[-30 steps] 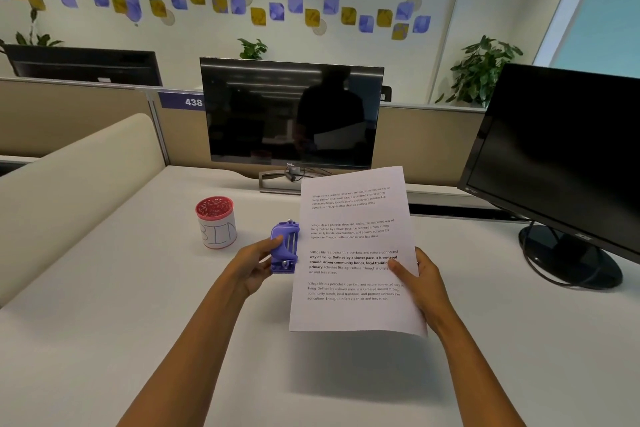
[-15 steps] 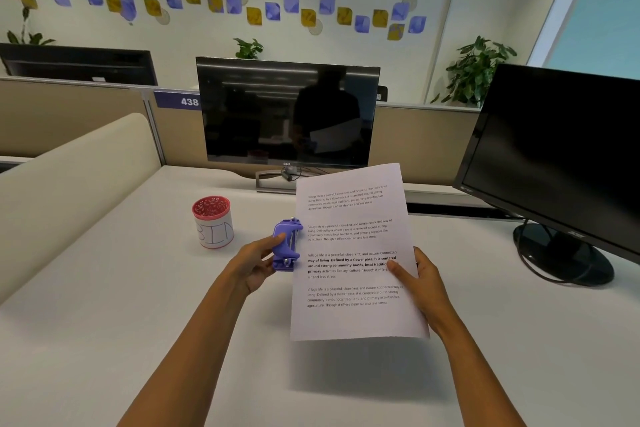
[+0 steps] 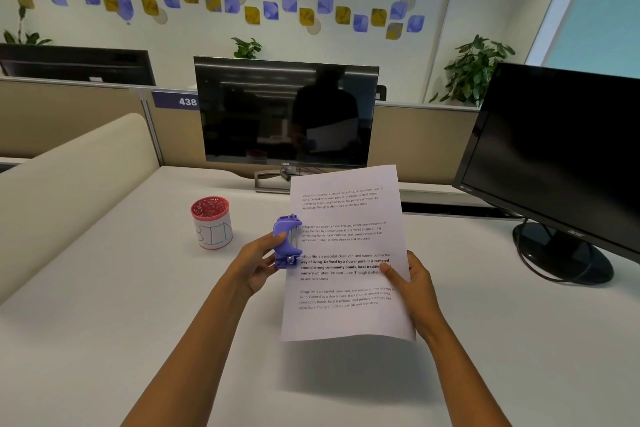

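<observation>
Nearest, both forearms reach out over the white tabletop (image 3: 104, 340). The right grip (image 3: 414, 282) pinches a printed sheet (image 3: 346, 246) by its right edge, thumb on the text. It holds the sheet lifted clear of the tabletop, with its shadow lying beneath. Across the sheet, the left grip (image 3: 258, 262) is clasped round a purple hole punch (image 3: 286, 241) and sets the punch's mouth against the sheet's left edge, about halfway up.

The work seems to be at the lining-up stage. The sheet is in hand and the punch is brought to the margin. No holes show along that edge, so the squeeze is probably what is left. How deep the paper sits in the slot cannot be told.

Beyond the left grip and a little to its left stands a red-rimmed pot marked BIN (image 3: 212, 224), well apart from the punch. Farther off, beyond both grips, is a dark monitor (image 3: 287, 114), and a second monitor (image 3: 561, 149) stands out past the right grip.

A second ago the punch lay just beside the sheet with its broad face showing. Now it is turned edge-on and overlaps the margin. The right grip's pinch on the sheet is unchanged, and the pot stands where it was.
</observation>
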